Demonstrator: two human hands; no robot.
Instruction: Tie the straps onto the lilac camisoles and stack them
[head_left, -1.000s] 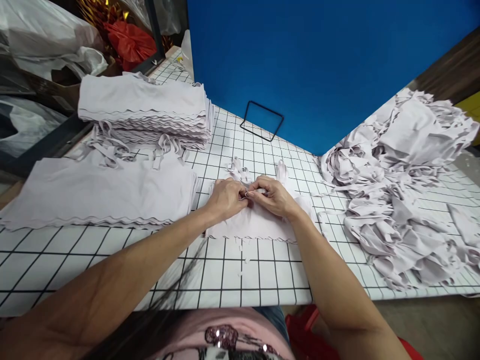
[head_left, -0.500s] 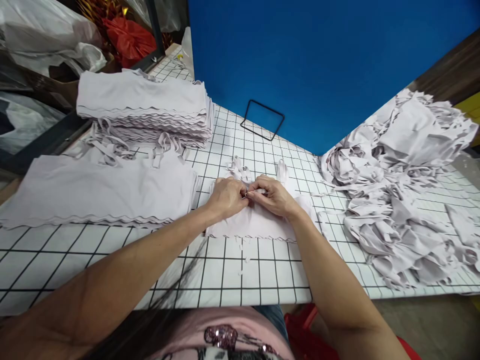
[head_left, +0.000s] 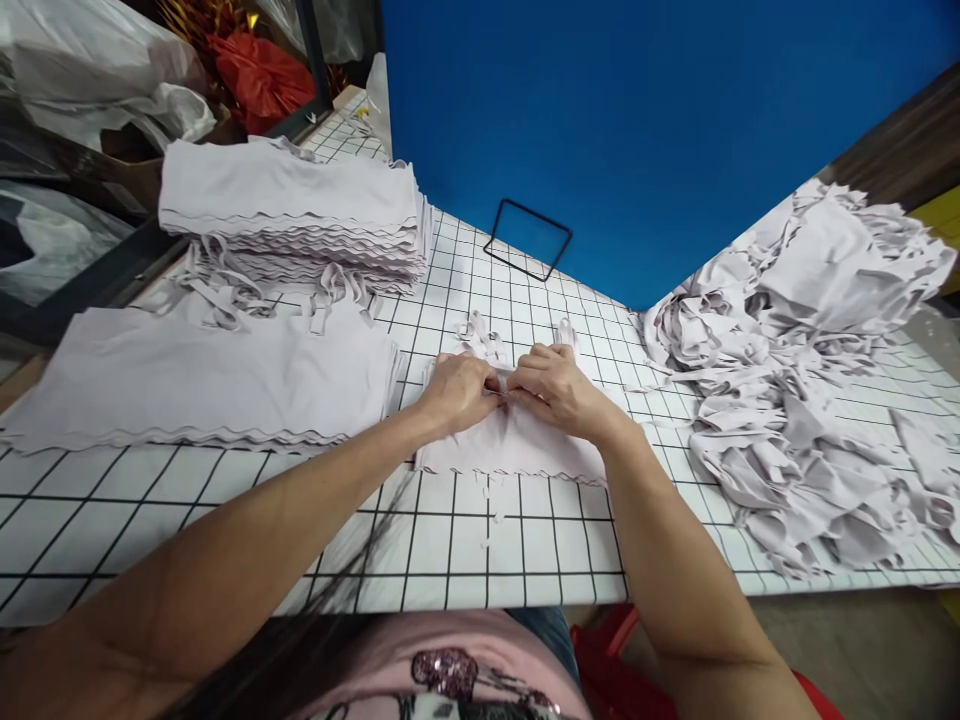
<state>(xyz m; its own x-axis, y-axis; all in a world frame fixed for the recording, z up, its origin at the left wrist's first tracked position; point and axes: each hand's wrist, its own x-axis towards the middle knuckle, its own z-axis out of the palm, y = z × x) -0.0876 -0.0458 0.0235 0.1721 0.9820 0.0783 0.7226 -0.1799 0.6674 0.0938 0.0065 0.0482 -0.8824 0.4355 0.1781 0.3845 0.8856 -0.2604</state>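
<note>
A pale strappy camisole top [head_left: 517, 440] lies in front of me, its wavy hem toward me and its straps pointing away. My left hand [head_left: 461, 390] pinches its upper edge near the middle. Close beside it, my right hand [head_left: 559, 390] is closed on the same edge, fingertips almost meeting the left ones. Whatever small detail sits between the fingertips is hidden. To the left lies a flat stack of similar camisole tops [head_left: 217, 375], straps loose on top.
A taller pile of folded tops [head_left: 292, 200] stands back left. Crumpled pale garments [head_left: 795, 400] heap up on the right. A black wire frame [head_left: 529, 240] rests by the blue panel [head_left: 600, 130]. Small scraps [head_left: 496, 517] dot the gridded tablecloth [head_left: 420, 560].
My right hand has shifted slightly right, and its fingers have curled further over the fabric. My left hand keeps its pinch in nearly the same spot.
</note>
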